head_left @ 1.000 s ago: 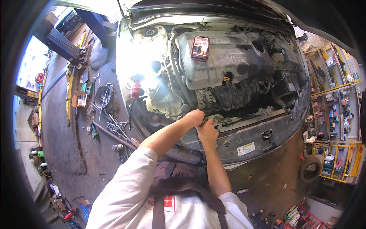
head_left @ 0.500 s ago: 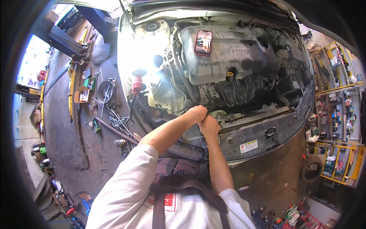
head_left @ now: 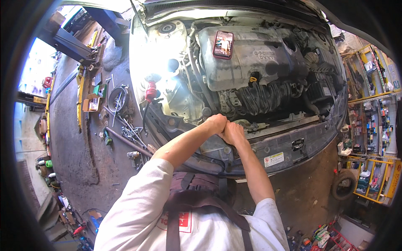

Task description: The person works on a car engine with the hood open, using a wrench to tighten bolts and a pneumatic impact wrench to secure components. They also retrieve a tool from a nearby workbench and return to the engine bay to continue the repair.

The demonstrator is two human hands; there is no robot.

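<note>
My left hand (head_left: 216, 124) and my right hand (head_left: 233, 134) meet at the front edge of an open engine bay, just behind the black front panel (head_left: 261, 152). Both are closed, with fingers curled and pressed together. Whatever lies between them is hidden by the hands themselves. Right beside my right hand is a pale greenish metal part (head_left: 253, 126). Beyond the hands sits the engine, with its ribbed black intake manifold (head_left: 268, 97) and dusty grey cover (head_left: 247, 71). A phone in a red case (head_left: 223, 44) lies on that cover, its screen lit.
A bright work lamp with a red body (head_left: 151, 92) shines at the bay's left side. Metal tools (head_left: 133, 134), a drill (head_left: 108, 138) and a ring-shaped tray (head_left: 118, 99) lie on the floor at left. A yellow rack (head_left: 372, 98) and a tyre (head_left: 343, 186) stand at right.
My right forearm and elbow have swung outward to the right, and the right hand has turned slightly. The left hand stays nearly in place against it.
</note>
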